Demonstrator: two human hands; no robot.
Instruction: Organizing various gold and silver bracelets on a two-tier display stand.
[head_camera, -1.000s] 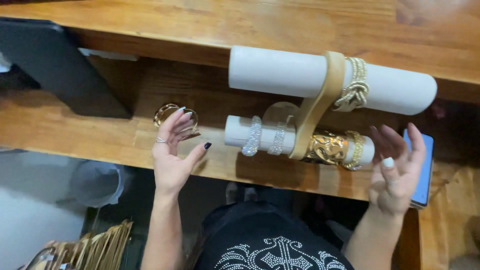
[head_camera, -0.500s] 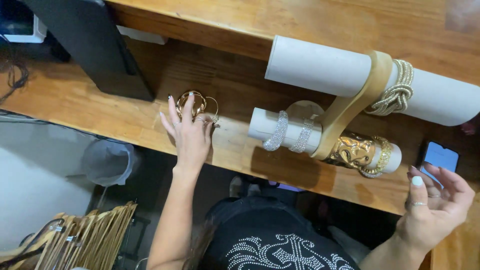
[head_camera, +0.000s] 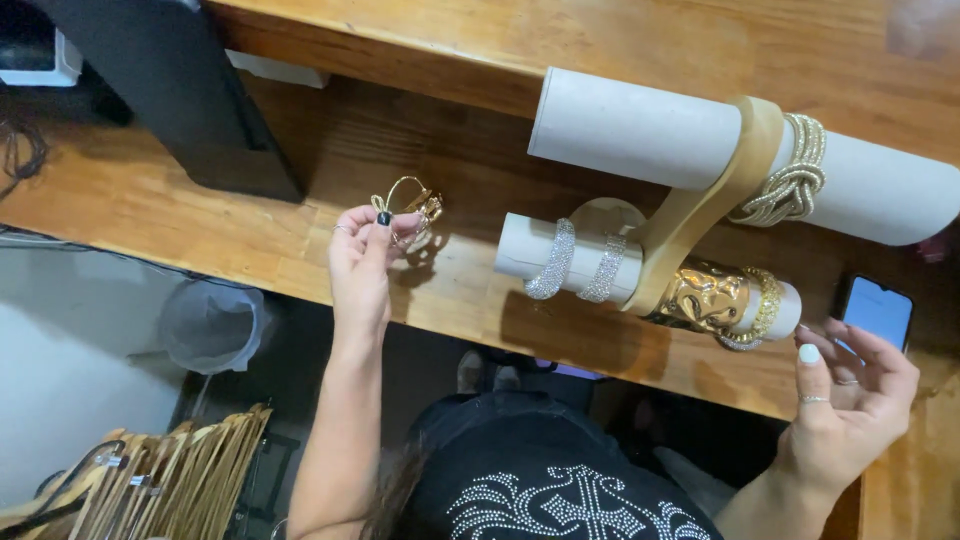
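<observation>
Bare-armed person in a black top (head_camera: 540, 490) with rhinestone pattern; left hand (head_camera: 362, 262) black-nailed, right hand (head_camera: 850, 395) pale-nailed, both ringed.

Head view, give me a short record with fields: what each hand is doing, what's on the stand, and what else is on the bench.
left hand: pinching a gold bracelet
right hand: open, empty, beside a phone
stand: two white rolls carrying sparkly bands, a gold cuff, a knotted gold bracelet
bench: wooden

Warm wooden counter (head_camera: 150, 215) above a pale floor (head_camera: 60, 380).
</observation>
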